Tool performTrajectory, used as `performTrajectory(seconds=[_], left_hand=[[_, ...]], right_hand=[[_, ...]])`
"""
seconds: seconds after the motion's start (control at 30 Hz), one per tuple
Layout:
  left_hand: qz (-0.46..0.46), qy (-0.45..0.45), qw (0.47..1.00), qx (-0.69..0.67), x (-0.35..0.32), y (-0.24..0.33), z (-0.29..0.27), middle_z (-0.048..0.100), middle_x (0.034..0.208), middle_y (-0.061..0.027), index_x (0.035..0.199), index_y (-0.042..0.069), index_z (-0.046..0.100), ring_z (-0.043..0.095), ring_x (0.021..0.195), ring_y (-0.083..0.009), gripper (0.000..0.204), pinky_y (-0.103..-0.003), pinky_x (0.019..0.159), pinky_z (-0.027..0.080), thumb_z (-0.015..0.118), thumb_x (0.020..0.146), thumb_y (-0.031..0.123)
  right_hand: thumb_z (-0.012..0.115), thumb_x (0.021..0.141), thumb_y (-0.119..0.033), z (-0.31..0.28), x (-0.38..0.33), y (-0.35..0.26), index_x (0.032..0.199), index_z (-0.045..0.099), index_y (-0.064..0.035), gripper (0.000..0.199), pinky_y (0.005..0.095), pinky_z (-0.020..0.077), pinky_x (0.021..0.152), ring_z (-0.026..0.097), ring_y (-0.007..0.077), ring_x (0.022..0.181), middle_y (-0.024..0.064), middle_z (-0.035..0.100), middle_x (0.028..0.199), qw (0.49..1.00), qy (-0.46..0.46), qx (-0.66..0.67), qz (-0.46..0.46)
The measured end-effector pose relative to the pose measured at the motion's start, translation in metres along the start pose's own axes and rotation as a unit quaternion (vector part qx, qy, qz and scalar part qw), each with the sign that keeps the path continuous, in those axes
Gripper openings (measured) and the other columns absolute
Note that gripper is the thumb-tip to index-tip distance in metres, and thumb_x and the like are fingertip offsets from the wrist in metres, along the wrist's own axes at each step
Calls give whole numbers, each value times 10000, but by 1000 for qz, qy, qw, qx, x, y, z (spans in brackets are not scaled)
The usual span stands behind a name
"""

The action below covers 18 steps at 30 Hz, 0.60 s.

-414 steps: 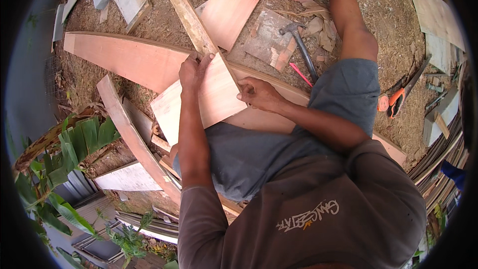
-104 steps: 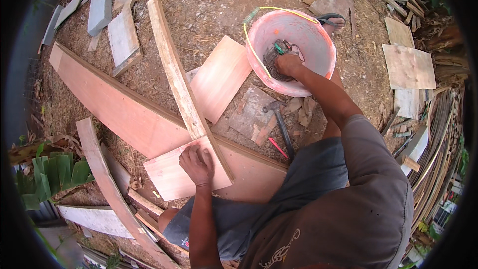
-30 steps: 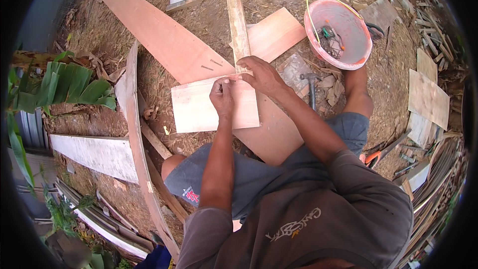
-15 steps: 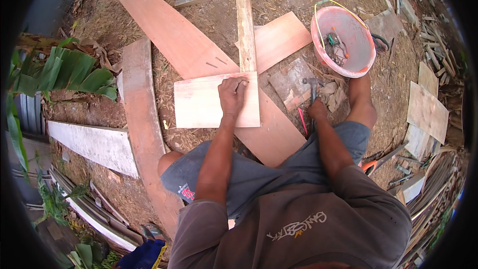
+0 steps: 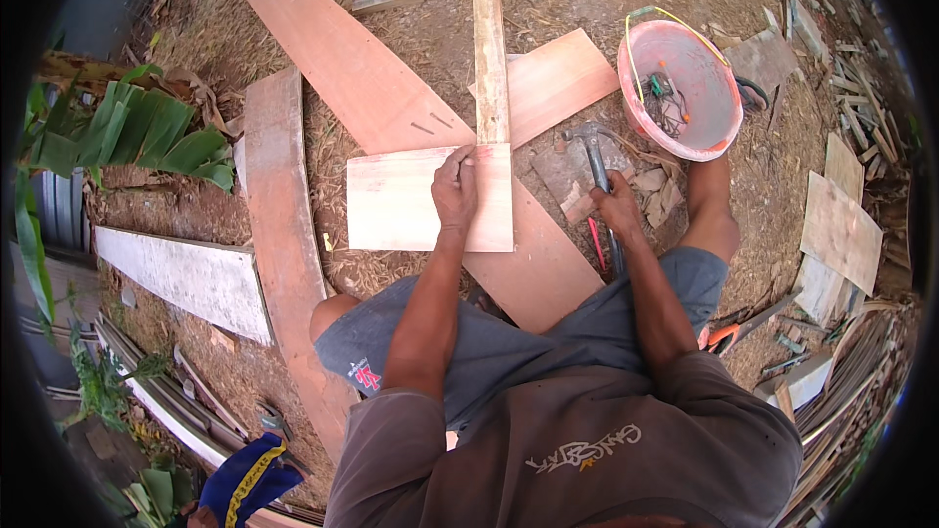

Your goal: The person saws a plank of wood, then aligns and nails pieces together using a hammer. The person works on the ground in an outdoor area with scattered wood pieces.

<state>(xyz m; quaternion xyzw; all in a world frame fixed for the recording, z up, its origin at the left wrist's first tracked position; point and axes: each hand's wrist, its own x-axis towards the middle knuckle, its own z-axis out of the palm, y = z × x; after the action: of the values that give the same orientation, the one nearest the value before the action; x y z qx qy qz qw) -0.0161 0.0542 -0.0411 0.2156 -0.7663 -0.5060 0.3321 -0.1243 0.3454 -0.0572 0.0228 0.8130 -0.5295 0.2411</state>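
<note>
My left hand (image 5: 454,194) rests on a short pale board (image 5: 391,200), its fingers closed near the far edge, where a long wooden batten (image 5: 490,49) meets the board. Whatever those fingers pinch is too small to make out. In my right hand (image 5: 616,207) is a hammer (image 5: 598,158), gripped by its handle with the head pointing away from me, to the right of the board. Beneath the pale board lie a long reddish plank (image 5: 342,49) and a plank piece (image 5: 538,269) towards my legs. A red pencil-like stick (image 5: 596,240) lies beside the hammer handle.
A pinkish bucket (image 5: 685,88) with small tools inside stands at the far right, by my leg. An orange-handled saw (image 5: 724,334) lies right of my thigh. Long boards (image 5: 279,186) lie at left, near banana leaves (image 5: 127,137). Blue cloth with yellow trim (image 5: 249,484) shows lower left.
My right hand has lifted the hammer away from my thigh, forward and slightly left. The left hand stays at the board's far edge, its fingers shifted slightly. The blue cloth has moved left.
</note>
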Motion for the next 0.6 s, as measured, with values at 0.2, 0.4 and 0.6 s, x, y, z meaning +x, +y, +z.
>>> performTrajectory(seconds=[0.2,0.4,0.6], left_hand=[[-5,-13,997,74,-1,3,-5,748,1058,-136,1086,29,768,687,977,-251,173,-384,839,530,699,937,81],[70,-16,987,143,3,10,-8,743,1010,-102,1022,42,784,646,1008,-265,146,-401,861,486,747,894,102],[103,-76,987,101,6,12,-8,746,1000,-85,945,49,786,661,976,-277,100,-398,879,476,762,883,123]], right_hand=[[689,871,-148,2,-11,-21,1095,641,-35,256,346,484,637,581,153,686,41,593,810,1000,2,-12,-26],[708,892,-124,-1,-20,-33,1150,624,-24,290,350,510,692,610,164,740,59,621,844,996,11,-6,-90],[722,930,-170,2,-41,-64,1265,559,-29,399,372,522,714,607,190,739,77,630,854,990,-59,-36,-125]])
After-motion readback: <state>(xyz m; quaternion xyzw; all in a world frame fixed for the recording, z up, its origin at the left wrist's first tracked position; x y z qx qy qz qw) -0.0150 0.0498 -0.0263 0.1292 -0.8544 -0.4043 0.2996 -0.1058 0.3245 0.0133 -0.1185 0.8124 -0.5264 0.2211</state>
